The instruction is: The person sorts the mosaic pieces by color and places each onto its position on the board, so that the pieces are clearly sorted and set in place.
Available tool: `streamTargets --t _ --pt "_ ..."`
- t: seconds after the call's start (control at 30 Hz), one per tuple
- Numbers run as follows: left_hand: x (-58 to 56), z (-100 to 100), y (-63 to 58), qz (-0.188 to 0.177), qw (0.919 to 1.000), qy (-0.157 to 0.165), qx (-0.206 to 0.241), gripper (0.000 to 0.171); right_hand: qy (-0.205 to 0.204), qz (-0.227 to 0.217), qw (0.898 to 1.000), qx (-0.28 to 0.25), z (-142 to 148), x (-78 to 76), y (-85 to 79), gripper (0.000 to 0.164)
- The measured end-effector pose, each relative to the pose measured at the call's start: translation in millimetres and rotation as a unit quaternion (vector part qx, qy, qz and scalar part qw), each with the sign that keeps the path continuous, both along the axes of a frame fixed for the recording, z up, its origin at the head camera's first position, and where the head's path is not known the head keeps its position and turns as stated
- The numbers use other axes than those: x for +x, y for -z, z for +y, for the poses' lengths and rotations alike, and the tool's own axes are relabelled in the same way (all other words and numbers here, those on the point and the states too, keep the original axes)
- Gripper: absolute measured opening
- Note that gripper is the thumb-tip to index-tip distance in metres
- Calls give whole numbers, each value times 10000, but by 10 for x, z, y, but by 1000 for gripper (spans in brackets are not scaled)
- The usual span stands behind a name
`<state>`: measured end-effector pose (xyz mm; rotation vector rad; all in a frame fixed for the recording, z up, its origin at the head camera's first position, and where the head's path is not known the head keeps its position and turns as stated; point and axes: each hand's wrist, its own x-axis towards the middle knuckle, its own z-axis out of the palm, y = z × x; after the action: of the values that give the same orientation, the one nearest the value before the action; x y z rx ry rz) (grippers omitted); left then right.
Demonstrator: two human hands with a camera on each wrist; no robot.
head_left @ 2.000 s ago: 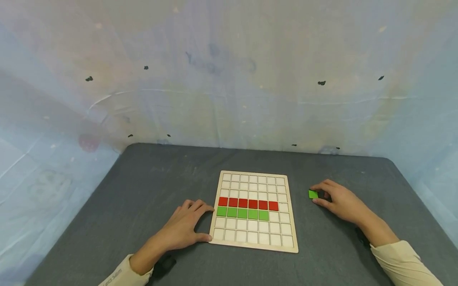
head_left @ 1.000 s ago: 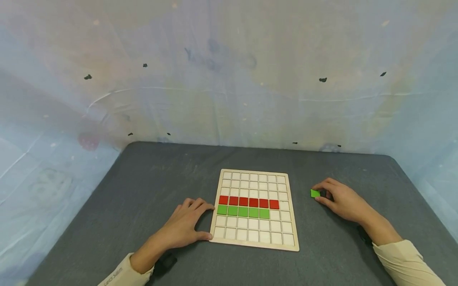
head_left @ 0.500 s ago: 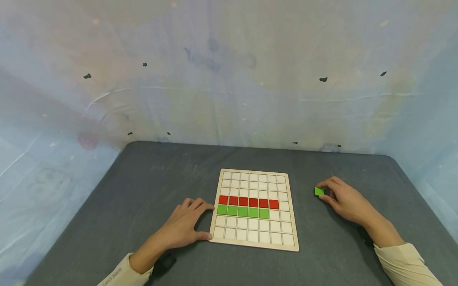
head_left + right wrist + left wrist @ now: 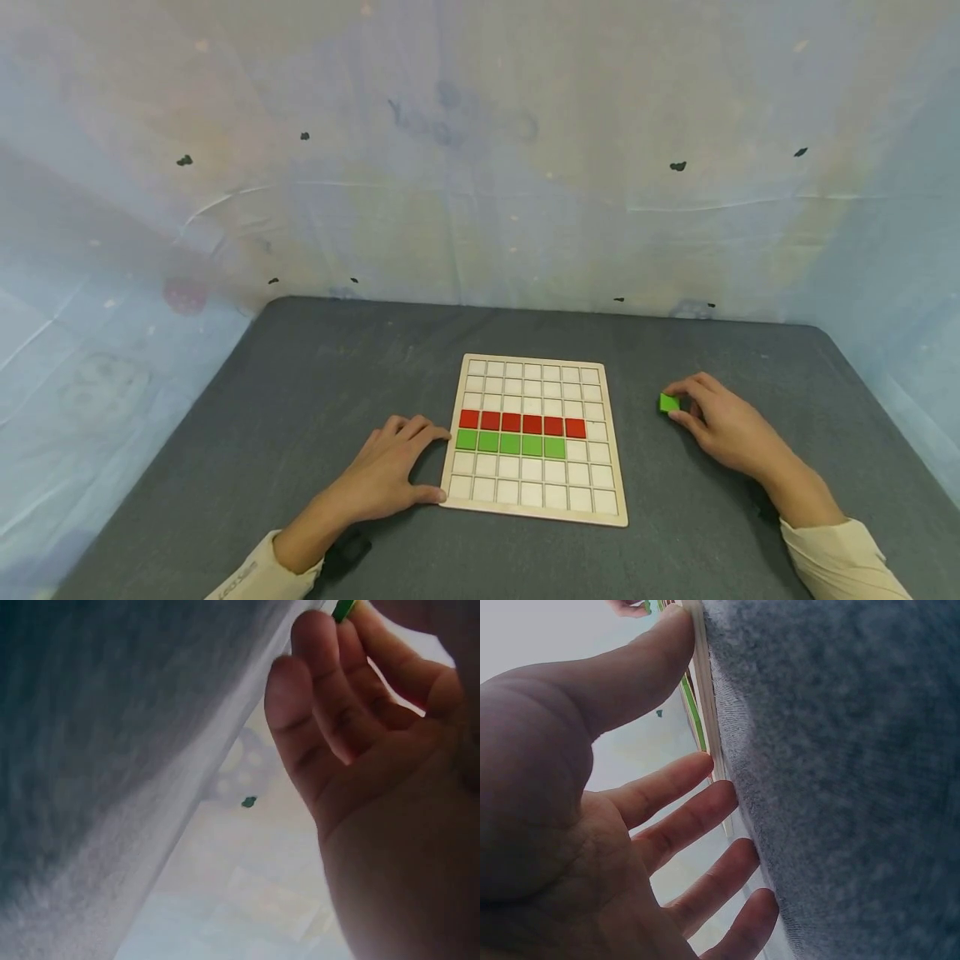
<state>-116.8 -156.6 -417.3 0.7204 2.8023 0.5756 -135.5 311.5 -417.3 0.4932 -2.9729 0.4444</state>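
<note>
A wooden grid board (image 4: 540, 510) lies on the dark table. One of its rows carries several red tiles (image 4: 511, 424), and the row nearer me carries several green tiles (image 4: 510, 443). My left hand (image 4: 386, 475) touches the board's left edge with thumb and index finger; in the left wrist view the thumb (image 4: 641, 671) lies on the rim and the other fingers spread along it. To the right of the board, my right hand (image 4: 731, 425) pinches a green square tile (image 4: 667, 404) between thumb and fingers. Only a sliver of that tile (image 4: 343, 609) shows in the right wrist view.
The table (image 4: 360, 350) has a dark grey cloth surface and rounded far corners. A pale patterned curtain (image 4: 480, 167) with small dark patches hangs behind it and down both sides.
My right hand has shifted slightly right, away from the board, and the pinched green tile has turned in its fingers. My left hand stays at the board's edge.
</note>
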Motion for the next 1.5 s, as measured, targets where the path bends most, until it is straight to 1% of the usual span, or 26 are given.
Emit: streamTargets --t 0.2,0.37,0.5,0.67,0.93,1.23,1.5 --pt "6 0 -6 25 10000 -34 -29 69 -174 243 9995 133 -129 43 20 27" --pt "4 4 -2 -5 10000 -24 -32 69 -147 290 9994 151 -179 65 -7 27" --pt "3 9 2 14 10000 -21 -42 70 -74 280 9995 150 -190 77 -24 27" --pt "4 11 8 36 10000 -34 -65 70 -78 227 9997 83 -212 78 -32 27" --pt "-4 9 23 66 9999 -20 -94 69 -76 275 9996 80 -261 83 -34 27" --pt "-5 6 19 56 9999 -20 -83 69 -263 157 9995 -83 -433 107 -14 27" --pt "-2 6 11 55 9999 -16 -83 70 -393 92 9992 12 -576 124 -27 28"
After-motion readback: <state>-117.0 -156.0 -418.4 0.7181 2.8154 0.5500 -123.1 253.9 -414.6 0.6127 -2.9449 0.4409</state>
